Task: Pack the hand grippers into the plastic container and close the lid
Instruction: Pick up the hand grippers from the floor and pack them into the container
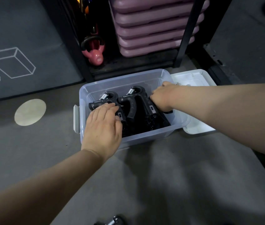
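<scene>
A clear plastic container [164, 77] stands on the grey floor with several black hand grippers inside. My left hand [103, 125] lies flat, fingers spread, on the left hand gripper [107, 98] in the box. My right hand [162, 98] reaches in from the right and its fingers curl on the handle of the right hand gripper [138, 95]. The white lid [193, 77] lies on the floor to the right of the container, partly under my right forearm. One more hand gripper [114, 220] lies loose at the bottom edge of the view.
A black rack behind the container holds a pink kettlebell [96, 57] and a stack of purple step boards [154, 25]. A dark mat with white box drawings [11, 62] lies at the left. A pale round spot [30, 112] marks the floor left of the container.
</scene>
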